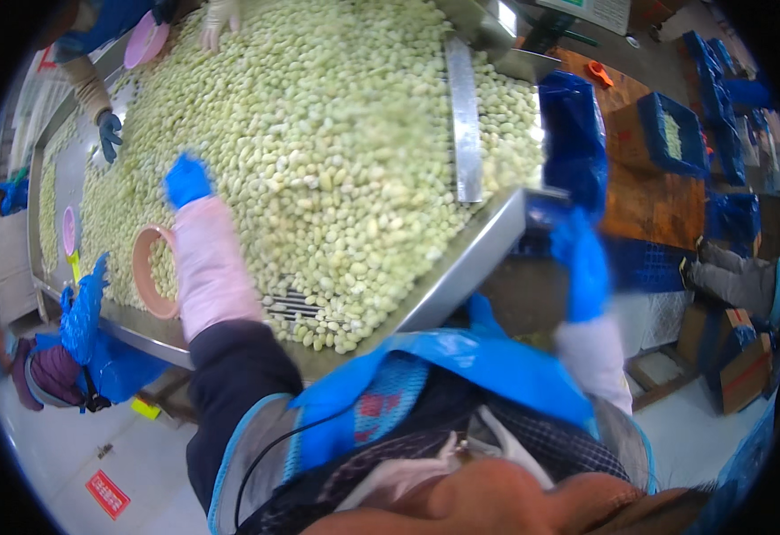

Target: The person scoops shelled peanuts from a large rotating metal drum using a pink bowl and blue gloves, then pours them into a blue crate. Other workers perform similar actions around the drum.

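A thick layer of pale green beans (336, 221) covers a metal sorting table (467, 264) in front of me. My left hand (189, 180), in a blue glove, reaches over the beans at the left; its fingers are hidden from me. A salmon-coloured round container (141, 274) with beans inside stands by my left forearm, which partly covers it. Off the table's right corner is my right hand (580, 257), also blue-gloved and blurred by motion. It is close below a blue plastic liner (572, 134); whether it touches the liner I cannot tell.
A metal bar (465, 127) crosses the beans at the right. Across the table, a co-worker's gloved hand (109, 134) is near the beans; another person (62, 368) stands at the left. Beyond the liner, a blue-lined box (674, 137) rests on a wooden surface (664, 207).
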